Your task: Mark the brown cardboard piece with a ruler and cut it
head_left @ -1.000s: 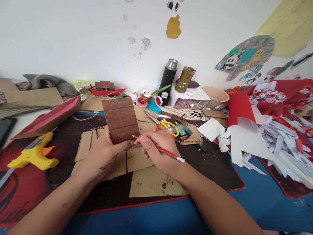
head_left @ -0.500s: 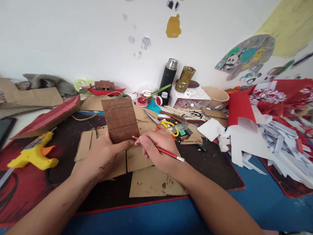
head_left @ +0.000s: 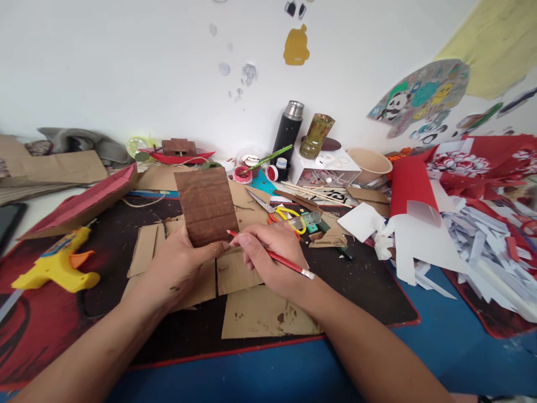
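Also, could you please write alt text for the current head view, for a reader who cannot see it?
A person's left hand holds up a brown panel while the right hand holds a red pencil, its tip near the panel's lower right corner. Cardboard pieces, scissors and a yellow glue gun lie nearby.

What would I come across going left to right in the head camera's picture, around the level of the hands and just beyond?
Yellow glue gun → left hand holding a brown panel → right hand holding a red pencil → beige bowl → red paper → white paper strips.
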Demonstrator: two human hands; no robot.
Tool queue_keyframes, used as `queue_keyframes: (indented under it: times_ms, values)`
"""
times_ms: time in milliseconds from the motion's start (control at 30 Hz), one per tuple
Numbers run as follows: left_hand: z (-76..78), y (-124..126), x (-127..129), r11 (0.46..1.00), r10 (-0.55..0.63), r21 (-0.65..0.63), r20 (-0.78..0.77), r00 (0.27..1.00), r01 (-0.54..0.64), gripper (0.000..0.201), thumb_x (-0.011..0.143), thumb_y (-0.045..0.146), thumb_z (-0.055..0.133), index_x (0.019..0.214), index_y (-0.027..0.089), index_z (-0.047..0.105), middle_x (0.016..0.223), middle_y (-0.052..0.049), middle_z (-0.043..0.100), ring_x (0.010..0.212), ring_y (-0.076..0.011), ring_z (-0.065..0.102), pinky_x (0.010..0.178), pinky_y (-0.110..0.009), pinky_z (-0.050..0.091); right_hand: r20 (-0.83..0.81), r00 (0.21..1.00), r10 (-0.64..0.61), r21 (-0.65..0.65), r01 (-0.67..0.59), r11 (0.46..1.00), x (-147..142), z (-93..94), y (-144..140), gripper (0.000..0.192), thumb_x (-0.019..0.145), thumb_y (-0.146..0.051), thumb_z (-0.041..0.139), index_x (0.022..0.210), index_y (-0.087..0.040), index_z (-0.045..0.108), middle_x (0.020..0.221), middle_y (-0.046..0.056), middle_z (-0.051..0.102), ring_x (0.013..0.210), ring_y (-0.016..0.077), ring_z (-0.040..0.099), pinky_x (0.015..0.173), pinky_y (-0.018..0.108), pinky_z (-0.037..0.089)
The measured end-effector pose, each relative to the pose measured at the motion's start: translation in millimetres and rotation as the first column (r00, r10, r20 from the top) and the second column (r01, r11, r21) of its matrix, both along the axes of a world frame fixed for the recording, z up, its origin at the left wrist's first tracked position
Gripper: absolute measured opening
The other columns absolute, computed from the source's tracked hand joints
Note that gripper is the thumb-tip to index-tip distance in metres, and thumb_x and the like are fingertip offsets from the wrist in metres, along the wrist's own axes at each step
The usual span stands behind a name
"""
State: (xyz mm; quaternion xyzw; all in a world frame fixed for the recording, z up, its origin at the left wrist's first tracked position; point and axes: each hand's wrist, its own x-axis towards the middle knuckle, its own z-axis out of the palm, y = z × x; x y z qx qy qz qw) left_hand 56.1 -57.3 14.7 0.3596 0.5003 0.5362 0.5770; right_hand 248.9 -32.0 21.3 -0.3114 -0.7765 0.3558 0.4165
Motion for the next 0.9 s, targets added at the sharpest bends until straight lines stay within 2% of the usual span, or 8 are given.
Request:
queue_keyframes:
  times_ms: [267,400,533,767,900]
  values:
    - [-3.3,1,-3,1.000,0.001,0.017,0.005,1.000,-0.001,0.045,0.057,0.019,0.098,0.101,0.022,0.085,0.110,-0.008,0.090,0.111,-0.0352,0.082,0.104,-0.047,0.061,0.010,1.000,0.029,-0.058,-0.028,0.998,1,-0.3,0,0.051,0.119,-0.055,0.051,0.094,-0.022,0.081,0.060,-0.004,0.067,0.060,0.0140,0.068,0.068,0.031,0.050]
    - [-6.0,2,-4,1.000,-0.012,0.019,-0.005,1.000,0.012,0.042,0.060,0.022,0.098,0.100,0.022,0.085,0.112,-0.008,0.090,0.112,-0.0345,0.082,0.105,-0.047,0.061,0.003,1.000,0.023,-0.031,-0.023,0.999,1,0.4,0,0.051,0.120,-0.054,0.050,0.095,-0.021,0.081,0.061,-0.004,0.068,0.061,0.0139,0.069,0.070,0.031,0.050]
    - [-8.0,2,-4,1.000,0.005,0.006,-0.005,1.000,-0.005,0.047,0.055,0.022,0.100,0.099,0.023,0.084,0.110,-0.007,0.089,0.112,-0.0357,0.082,0.102,-0.047,0.064,0.000,1.000,0.012,0.018,-0.012,1.000,0,-0.3,1,0.050,0.120,-0.052,0.051,0.095,-0.021,0.080,0.062,-0.004,0.068,0.060,0.0134,0.068,0.074,0.032,0.050]
    - [-10.7,2,-5,0.999,0.021,0.037,-0.012,1.000,-0.020,0.046,0.057,0.026,0.101,0.101,0.025,0.086,0.111,-0.009,0.089,0.111,-0.0362,0.082,0.101,-0.048,0.065,0.015,0.999,0.037,-0.057,-0.036,0.998,1,-0.1,0,0.051,0.120,-0.054,0.050,0.095,-0.021,0.079,0.062,-0.004,0.067,0.062,0.0138,0.068,0.069,0.030,0.049]
    - [-10.6,3,-4,0.999,0.035,0.033,-0.002,0.999,-0.035,0.047,0.054,0.025,0.103,0.098,0.026,0.087,0.109,-0.009,0.089,0.108,-0.0368,0.083,0.097,-0.047,0.067,0.015,0.999,0.044,-0.047,-0.044,0.998,2,-0.1,0,0.051,0.119,-0.054,0.050,0.093,-0.022,0.079,0.061,-0.004,0.066,0.062,0.0140,0.068,0.070,0.031,0.050]
